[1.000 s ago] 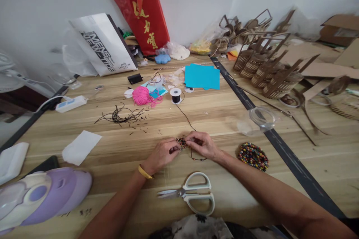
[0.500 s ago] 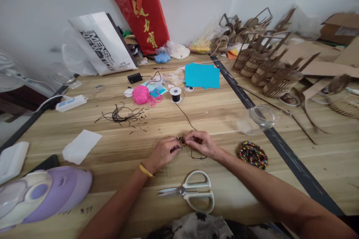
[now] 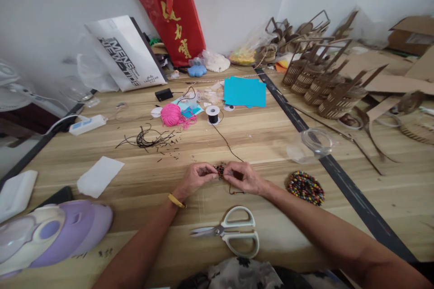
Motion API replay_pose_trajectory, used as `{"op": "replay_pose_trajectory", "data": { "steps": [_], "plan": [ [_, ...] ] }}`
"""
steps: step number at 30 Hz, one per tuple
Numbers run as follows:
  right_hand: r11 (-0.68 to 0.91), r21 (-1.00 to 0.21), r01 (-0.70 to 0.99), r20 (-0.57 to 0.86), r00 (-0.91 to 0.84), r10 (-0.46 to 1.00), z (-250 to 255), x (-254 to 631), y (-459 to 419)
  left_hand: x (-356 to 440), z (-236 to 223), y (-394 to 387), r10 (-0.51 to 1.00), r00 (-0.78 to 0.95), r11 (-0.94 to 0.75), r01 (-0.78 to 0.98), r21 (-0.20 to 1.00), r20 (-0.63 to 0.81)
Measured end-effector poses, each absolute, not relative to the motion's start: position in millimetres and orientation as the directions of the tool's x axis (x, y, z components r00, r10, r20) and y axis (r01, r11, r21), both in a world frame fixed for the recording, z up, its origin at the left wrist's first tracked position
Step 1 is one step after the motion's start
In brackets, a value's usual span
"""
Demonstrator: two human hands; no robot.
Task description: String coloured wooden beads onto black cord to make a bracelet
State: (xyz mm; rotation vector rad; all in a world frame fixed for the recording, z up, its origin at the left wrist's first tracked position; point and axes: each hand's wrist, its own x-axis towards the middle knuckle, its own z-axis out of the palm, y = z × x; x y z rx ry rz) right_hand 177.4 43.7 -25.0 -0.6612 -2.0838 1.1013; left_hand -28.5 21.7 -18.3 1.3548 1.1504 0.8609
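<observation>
Left hand (image 3: 193, 179) arches over the tabletop, thumb and forefinger brought together in a narrow pinch on the small beaded piece (image 3: 220, 171). Right hand (image 3: 246, 178) faces it, thumb and forefinger closed at the piece's other edge; whether they grip bead, cord or both is too small to tell. So the piece sits between the 2 sets of fingertips, partly hidden by them.

As far along as it looks, a dense cluster of multicoloured beads is already formed. The black cord (image 3: 228, 146) runs from beneath the right hand's far side to the spool (image 3: 213, 115) beyond both hands, apparently uncut. A short strand (image 3: 236, 193) carrying at least 1 reddish bead hangs on the near side of the right hand, so the work seems unfinished. More beads lie coiled in a heap (image 3: 305, 188) to the right of the right hand, and the scissors (image 3: 220, 231) rest untouched, nearer the body than either hand.

Compared with 0.5 s ago, the left hand is raised a little, its thumb and forefinger making a more open arch. The right hand holds nearly the same place, while the strand below it shows less length.
</observation>
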Motion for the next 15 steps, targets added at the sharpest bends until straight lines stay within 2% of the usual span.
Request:
{"op": "replay_pose_trajectory", "data": {
  "steps": [6, 15],
  "plan": [
    [0.600, -0.789, 0.136, 0.371, -0.672, 0.640, -26.0, 177.0, 42.9, -30.5, -15.0, 23.1, 0.946, 0.270, 0.163, 0.086, 0.983, -0.180],
    [0.659, -0.739, 0.140, 0.406, -0.688, 0.602, -28.9, 176.3, 43.9, -31.8, -20.3, 23.1, 0.942, 0.286, 0.139, 0.138, 0.981, -0.174]
  ]
}}
